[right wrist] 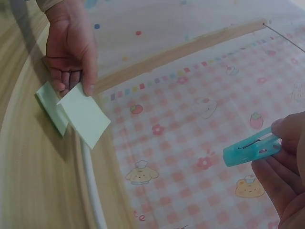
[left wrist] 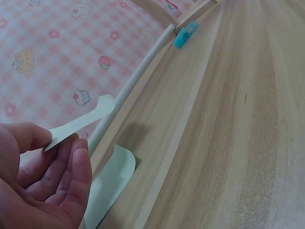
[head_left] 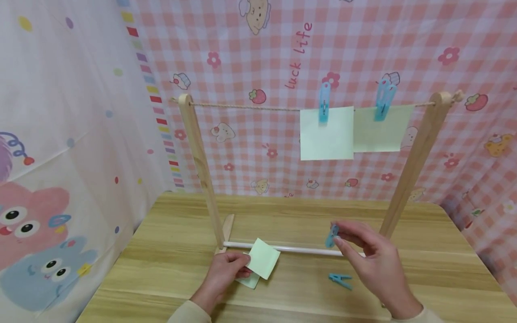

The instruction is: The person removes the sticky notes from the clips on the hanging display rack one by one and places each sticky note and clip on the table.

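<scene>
My left hand [head_left: 224, 273] pinches a pale green paper note [head_left: 264, 259] by its edge, thumb on top. Under it, more pale green paper [left wrist: 110, 183] lies on the table. My right hand [head_left: 373, 255] holds a blue clothespin [right wrist: 250, 149] between thumb and fingertips, raised over the table. Another blue clothespin [head_left: 340, 280] lies on the tabletop below that hand. Higher up, two pale green notes hang side by side from a cord [head_left: 250, 106]: a left note [head_left: 327, 139] and a right note [head_left: 381, 134], held by blue clothespins [head_left: 324, 103] at their top edges.
A wooden frame carries the cord between its left post [head_left: 202, 175] and right post [head_left: 416, 170]. A white rod [head_left: 303, 250] joins the posts low down. The wooden table [head_left: 169, 251] ends at a pink checked cloth [head_left: 242, 148] behind.
</scene>
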`<move>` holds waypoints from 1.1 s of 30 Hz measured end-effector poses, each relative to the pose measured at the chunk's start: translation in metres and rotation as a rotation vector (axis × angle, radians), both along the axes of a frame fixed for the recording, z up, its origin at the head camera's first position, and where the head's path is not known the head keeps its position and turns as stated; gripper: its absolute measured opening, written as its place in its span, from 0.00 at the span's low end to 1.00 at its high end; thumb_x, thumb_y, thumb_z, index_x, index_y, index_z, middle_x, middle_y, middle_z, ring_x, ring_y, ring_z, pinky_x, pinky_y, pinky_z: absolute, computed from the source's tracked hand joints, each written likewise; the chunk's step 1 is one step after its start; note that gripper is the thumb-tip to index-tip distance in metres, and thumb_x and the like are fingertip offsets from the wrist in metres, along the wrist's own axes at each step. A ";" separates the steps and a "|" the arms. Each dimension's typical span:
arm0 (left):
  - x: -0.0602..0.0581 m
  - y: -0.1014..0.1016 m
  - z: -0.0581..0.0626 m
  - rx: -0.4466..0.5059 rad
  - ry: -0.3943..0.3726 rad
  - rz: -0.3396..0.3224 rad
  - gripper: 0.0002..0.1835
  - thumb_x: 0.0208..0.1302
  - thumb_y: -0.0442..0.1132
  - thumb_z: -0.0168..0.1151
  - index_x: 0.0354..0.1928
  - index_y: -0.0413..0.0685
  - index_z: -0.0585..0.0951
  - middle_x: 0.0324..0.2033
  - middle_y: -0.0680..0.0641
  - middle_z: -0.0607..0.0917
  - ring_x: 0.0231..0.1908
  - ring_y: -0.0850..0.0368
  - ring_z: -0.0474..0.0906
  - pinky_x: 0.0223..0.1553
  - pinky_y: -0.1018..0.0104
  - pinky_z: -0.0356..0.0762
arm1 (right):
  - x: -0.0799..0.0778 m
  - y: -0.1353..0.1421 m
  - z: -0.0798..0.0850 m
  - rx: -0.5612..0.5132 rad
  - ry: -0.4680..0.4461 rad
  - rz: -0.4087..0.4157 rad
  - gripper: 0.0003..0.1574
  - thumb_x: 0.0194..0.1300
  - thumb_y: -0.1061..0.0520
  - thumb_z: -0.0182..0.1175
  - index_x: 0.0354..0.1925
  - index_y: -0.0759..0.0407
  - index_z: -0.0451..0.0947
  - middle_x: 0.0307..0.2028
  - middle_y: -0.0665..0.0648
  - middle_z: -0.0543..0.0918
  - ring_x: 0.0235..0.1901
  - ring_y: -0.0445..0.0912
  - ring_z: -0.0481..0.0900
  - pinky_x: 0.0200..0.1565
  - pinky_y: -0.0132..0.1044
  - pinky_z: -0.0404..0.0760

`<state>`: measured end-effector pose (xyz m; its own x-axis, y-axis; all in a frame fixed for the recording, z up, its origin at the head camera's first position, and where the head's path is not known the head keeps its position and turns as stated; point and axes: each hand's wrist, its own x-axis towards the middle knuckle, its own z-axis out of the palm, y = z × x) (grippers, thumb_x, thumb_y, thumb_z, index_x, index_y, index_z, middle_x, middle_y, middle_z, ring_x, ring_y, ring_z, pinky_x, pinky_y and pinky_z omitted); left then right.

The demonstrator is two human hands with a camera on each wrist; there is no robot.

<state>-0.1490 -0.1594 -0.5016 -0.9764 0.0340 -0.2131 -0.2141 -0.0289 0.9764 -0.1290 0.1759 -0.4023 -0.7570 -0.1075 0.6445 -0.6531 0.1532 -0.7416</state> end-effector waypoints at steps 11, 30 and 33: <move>0.001 0.003 -0.003 -0.020 -0.015 0.004 0.17 0.74 0.32 0.64 0.50 0.17 0.83 0.30 0.50 0.88 0.29 0.62 0.86 0.35 0.72 0.89 | 0.009 0.005 -0.030 0.061 0.012 -0.095 0.26 0.56 0.85 0.68 0.52 0.74 0.85 0.53 0.45 0.91 0.47 0.34 0.90 0.52 0.24 0.88; 0.002 0.003 -0.009 -0.118 0.000 -0.010 0.15 0.73 0.32 0.65 0.48 0.19 0.85 0.31 0.47 0.89 0.28 0.61 0.85 0.35 0.71 0.88 | 0.025 0.014 -0.081 0.136 -0.088 -0.183 0.27 0.55 0.82 0.72 0.53 0.69 0.87 0.46 0.48 0.91 0.44 0.31 0.89 0.49 0.22 0.88; 0.002 0.003 -0.010 -0.170 0.013 -0.009 0.15 0.73 0.33 0.66 0.47 0.21 0.86 0.32 0.46 0.90 0.27 0.60 0.85 0.35 0.68 0.88 | 0.028 0.015 -0.089 0.174 -0.112 -0.185 0.26 0.56 0.80 0.72 0.54 0.69 0.86 0.46 0.50 0.91 0.45 0.30 0.89 0.49 0.23 0.88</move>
